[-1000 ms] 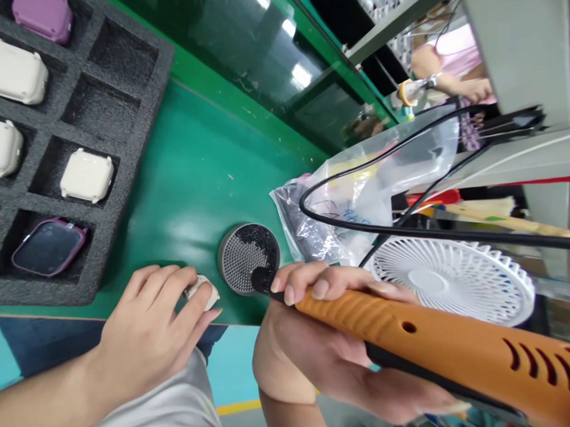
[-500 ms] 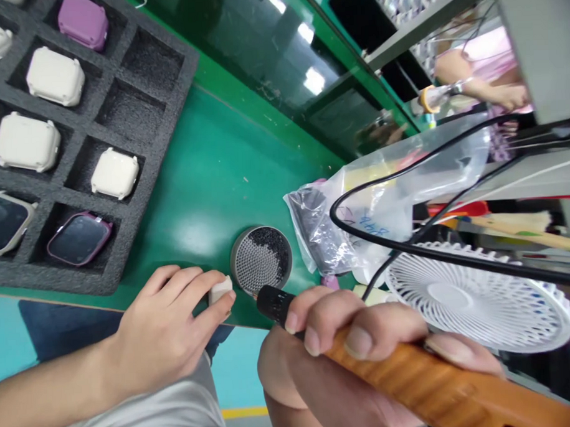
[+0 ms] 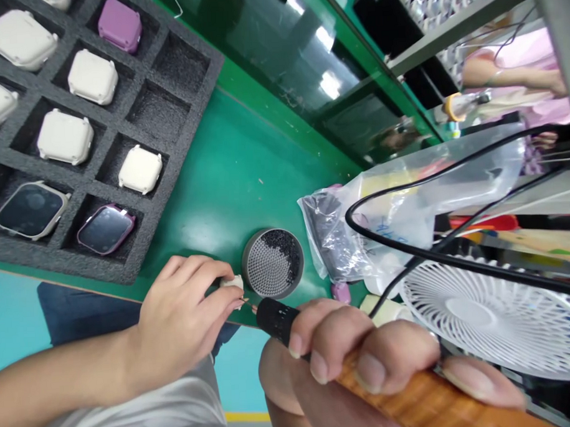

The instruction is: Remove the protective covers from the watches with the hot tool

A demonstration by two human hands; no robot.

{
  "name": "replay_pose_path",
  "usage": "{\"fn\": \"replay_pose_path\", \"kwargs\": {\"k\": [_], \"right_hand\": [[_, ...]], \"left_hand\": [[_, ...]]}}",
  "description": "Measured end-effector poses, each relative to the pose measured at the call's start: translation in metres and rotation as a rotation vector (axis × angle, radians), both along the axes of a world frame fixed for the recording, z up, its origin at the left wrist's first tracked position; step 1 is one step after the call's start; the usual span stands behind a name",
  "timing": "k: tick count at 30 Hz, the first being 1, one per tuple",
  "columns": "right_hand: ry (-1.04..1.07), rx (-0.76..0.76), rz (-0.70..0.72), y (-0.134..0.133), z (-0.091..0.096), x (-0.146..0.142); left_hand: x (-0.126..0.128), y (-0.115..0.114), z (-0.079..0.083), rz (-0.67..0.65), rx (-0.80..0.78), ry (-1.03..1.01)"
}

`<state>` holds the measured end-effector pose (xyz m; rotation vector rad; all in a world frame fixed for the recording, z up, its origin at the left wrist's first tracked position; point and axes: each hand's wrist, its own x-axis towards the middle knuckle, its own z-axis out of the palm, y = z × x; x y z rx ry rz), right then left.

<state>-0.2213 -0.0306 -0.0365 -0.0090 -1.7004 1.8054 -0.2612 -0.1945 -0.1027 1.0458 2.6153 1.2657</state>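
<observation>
My left hand [image 3: 189, 304] pinches a small white piece [image 3: 231, 282] at the table's front edge; fingers cover most of it. My right hand [image 3: 355, 342] is wrapped round a screwdriver [image 3: 407, 383] with a thick orange, wood-patterned handle and a black collar. Its thin coppery bit points left and reaches the white piece by my left fingertips; whether it touches is too small to tell. Just beyond the bit stands a round grey dish [image 3: 247, 264] with a dimpled, perforated plate and small black pieces, like screws, heaped on its far right side.
At left lies a dark foam tray [image 3: 189, 142] holding white and purple watch-shaped cases, two with dark screens. Right of the dish are a clear plastic bag [image 3: 387, 203], a looping black cable [image 3: 455, 257] and a white fan grille [image 3: 485, 318]. Another person's arm [image 3: 518, 77] shows at upper right.
The view has shifted, so the tray and dish sit farther right. The white piece has tilted in my left fingers, and the screwdriver's bit now reaches it rather than the dish's rim.
</observation>
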Motion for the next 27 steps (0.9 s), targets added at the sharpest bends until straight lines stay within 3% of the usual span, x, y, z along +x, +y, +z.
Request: {"fn": "replay_pose_path", "kwargs": {"k": [13, 20, 27], "right_hand": [[-0.015, -0.018, -0.045, -0.008, 0.001, 0.004], [-0.296, 0.188, 0.051, 0.019, 0.004, 0.017], [-0.248, 0.156, 0.045, 0.008, 0.000, 0.014]], "left_hand": [[0.000, 0.000, -0.001, -0.003, 0.021, 0.000], [0.001, 0.000, -0.002, 0.007, 0.026, 0.005], [0.000, 0.000, 0.000, 0.001, 0.025, 0.000]]}}
